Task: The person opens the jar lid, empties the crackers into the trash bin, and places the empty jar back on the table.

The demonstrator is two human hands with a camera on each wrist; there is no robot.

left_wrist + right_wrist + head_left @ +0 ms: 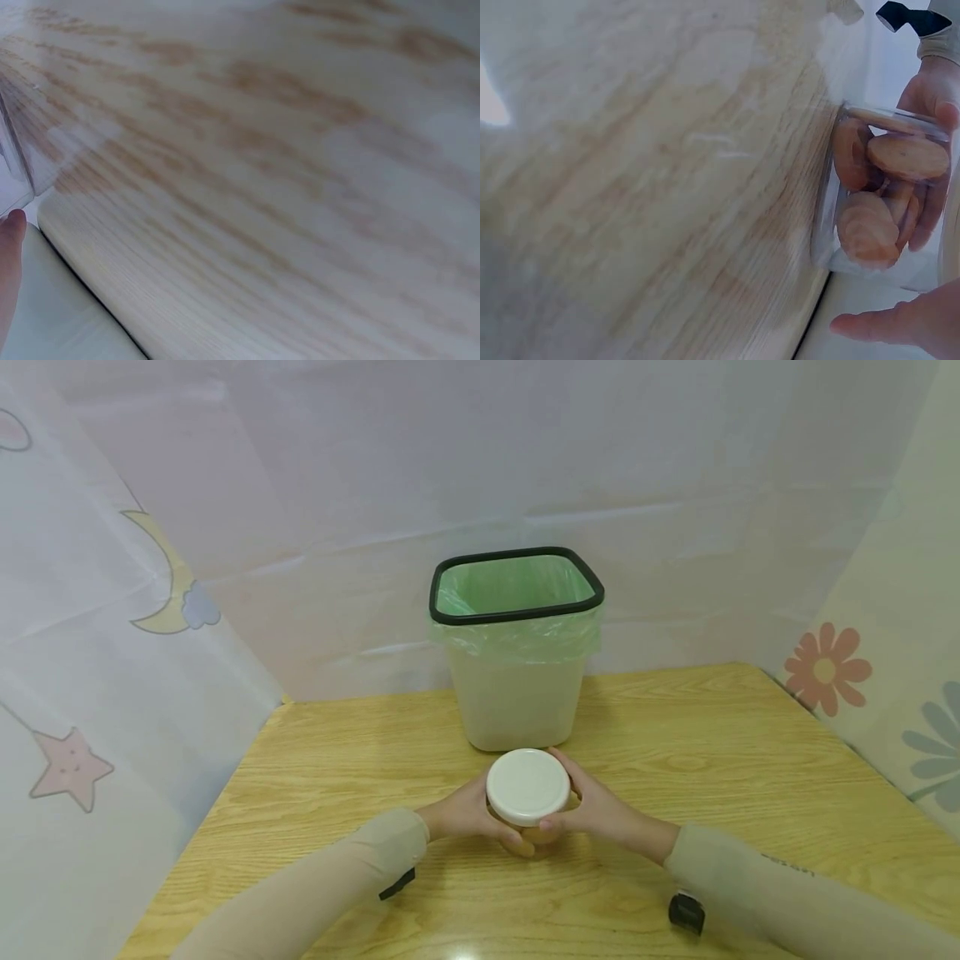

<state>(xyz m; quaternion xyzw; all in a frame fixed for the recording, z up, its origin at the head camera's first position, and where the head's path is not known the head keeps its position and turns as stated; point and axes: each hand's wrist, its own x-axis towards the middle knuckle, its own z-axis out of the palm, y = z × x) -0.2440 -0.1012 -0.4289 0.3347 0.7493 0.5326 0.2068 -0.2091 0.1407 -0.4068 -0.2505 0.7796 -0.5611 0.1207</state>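
1. Jar (528, 806): clear, standing upright on the table (750, 760), closed by a white lid (528, 786). It sits just in front of the bin (517, 647), near the table's middle.
2. Contents: the right wrist view shows round tan biscuits (876, 195) stacked inside the jar, filling most of it.
3. Bin: pale body, black rim (516, 613), green liner (517, 589) folded over the rim. What lies in it cannot be seen from the head view.
4. Surroundings: white sheets printed with a moon (168, 585) and star (71, 768) hang to the left of the bin; a sheet with flowers (827, 668) hangs to its right. Nothing stands between the jar and the bin.
5. Left hand (468, 814): curled round the jar's left side below the lid, gripping it. The left wrist view shows only a fingertip (11, 229) and table grain.
6. Right hand (596, 810): curled round the jar's right side, thumb towards the front, gripping it.
7. The jar is held between both hands; the fingers meet the glass under the lid's edge. The sleeves (352, 868) rest on the table before the jar.
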